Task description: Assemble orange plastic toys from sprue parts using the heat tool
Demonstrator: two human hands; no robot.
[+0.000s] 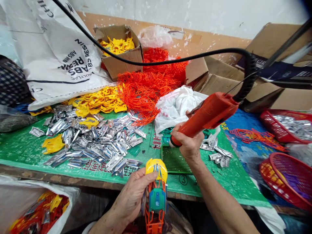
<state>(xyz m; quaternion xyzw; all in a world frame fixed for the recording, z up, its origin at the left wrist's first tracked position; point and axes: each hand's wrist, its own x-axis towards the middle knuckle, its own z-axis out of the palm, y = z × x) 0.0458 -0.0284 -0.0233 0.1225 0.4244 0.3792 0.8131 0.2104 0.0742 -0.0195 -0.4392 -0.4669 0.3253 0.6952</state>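
A partly built toy car [157, 199] with a yellow front, an orange lattice frame and a green middle piece is held in my left hand [133, 196], thumb on the yellow part. My right hand [188, 143] wraps round a red electric screwdriver [207, 112], tilted with its nose down to the left, above a green mesh tray [174, 159]. The screwdriver is apart from the car. To the left, many silvery metal-look plates [102, 143] lie in a loose heap, with yellow car body pieces [102, 99] behind them.
A black cable [156, 61] arches over the table to the screwdriver. Orange lattice frames [151, 87] are piled at the back near a cardboard box [122, 61]. Red baskets [287, 178] stand at right. An open white sack [36, 195] with parts is at lower left.
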